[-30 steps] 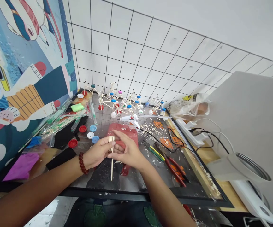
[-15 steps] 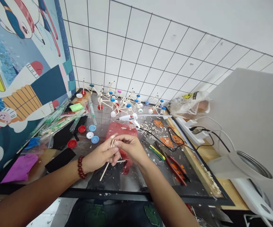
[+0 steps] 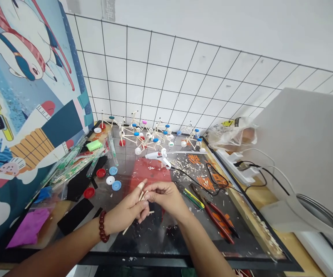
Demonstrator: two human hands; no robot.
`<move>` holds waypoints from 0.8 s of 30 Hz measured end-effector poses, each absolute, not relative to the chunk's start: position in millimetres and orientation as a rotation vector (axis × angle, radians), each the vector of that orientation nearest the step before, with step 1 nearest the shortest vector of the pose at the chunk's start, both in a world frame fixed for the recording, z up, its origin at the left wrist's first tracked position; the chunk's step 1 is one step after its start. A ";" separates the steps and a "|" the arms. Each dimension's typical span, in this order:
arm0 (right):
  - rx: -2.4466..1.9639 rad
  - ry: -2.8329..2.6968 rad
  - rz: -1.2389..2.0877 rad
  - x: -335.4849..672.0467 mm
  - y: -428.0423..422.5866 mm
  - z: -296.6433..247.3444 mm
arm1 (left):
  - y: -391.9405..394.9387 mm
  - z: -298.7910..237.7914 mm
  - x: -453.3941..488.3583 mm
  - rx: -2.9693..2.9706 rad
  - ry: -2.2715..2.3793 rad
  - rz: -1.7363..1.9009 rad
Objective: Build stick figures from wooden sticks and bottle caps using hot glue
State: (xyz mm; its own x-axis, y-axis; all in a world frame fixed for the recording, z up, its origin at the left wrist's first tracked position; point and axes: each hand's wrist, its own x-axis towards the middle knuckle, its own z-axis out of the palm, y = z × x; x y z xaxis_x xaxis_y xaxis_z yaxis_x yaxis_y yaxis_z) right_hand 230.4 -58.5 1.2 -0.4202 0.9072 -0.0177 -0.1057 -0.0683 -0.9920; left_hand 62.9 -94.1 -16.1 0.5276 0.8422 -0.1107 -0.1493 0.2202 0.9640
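Note:
Thin wooden sticks [image 3: 141, 197] are pinched between my left hand [image 3: 128, 210] and my right hand [image 3: 164, 196], above a glass-topped work surface [image 3: 131, 246]. One stick slants down and left to a lower end below my left hand, and another pokes out to the right beneath it. My fingertips hide the sticks' middle. A beaded dark red bracelet [image 3: 103, 226] circles my left wrist. Just left of my hands lie blue, white and red bottle caps [image 3: 110, 180]. Beyond them, a white hot glue gun [image 3: 157, 156] rests on a red mat [image 3: 151, 171].
Several stick models with coloured caps [image 3: 146, 135] stand against the tiled wall. Red-handled pliers [image 3: 218, 224] lie to the right, among wood shavings and black cable [image 3: 201, 180]. Plastic packets and felt sheets [image 3: 74, 165] cover the left side.
The stick bundle held upright earlier has tilted and is now pinched in my fingertips. My hands have drawn closer together and moved up off the mat's lower part.

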 end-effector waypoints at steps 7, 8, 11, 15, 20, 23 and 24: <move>-0.845 -1.512 1.608 223.2 -62.8 -3.0 | -98.0 -37.7 63.1 1.073 0.740 0.680; -0.853 -1.530 1.594 222.5 -63.1 -1.9 | -98.1 -38.4 63.6 1.067 0.742 0.678; -0.875 -1.630 1.404 226.8 -65.1 9.3 | -96.3 -29.6 61.9 1.076 0.724 0.721; -0.858 -1.732 0.661 249.5 -73.1 34.8 | -90.7 -3.3 45.9 1.122 0.808 0.989; -0.695 -1.924 -0.094 262.8 -81.4 42.3 | -86.6 19.0 33.8 0.970 1.148 1.205; -0.469 -2.202 -0.188 251.4 -80.1 33.3 | -87.4 28.1 45.6 0.585 0.847 0.858; -0.404 -2.256 -0.195 247.0 -79.3 30.1 | -87.3 30.5 50.6 0.474 0.770 0.786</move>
State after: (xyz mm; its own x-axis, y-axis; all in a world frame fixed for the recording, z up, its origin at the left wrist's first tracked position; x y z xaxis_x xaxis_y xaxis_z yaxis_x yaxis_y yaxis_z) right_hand 247.0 -79.3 30.1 -0.6148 0.2241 0.7562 0.3504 0.9366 0.0073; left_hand 50.6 -87.3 30.5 0.4637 0.7726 -0.4337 -0.4494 0.6269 0.6364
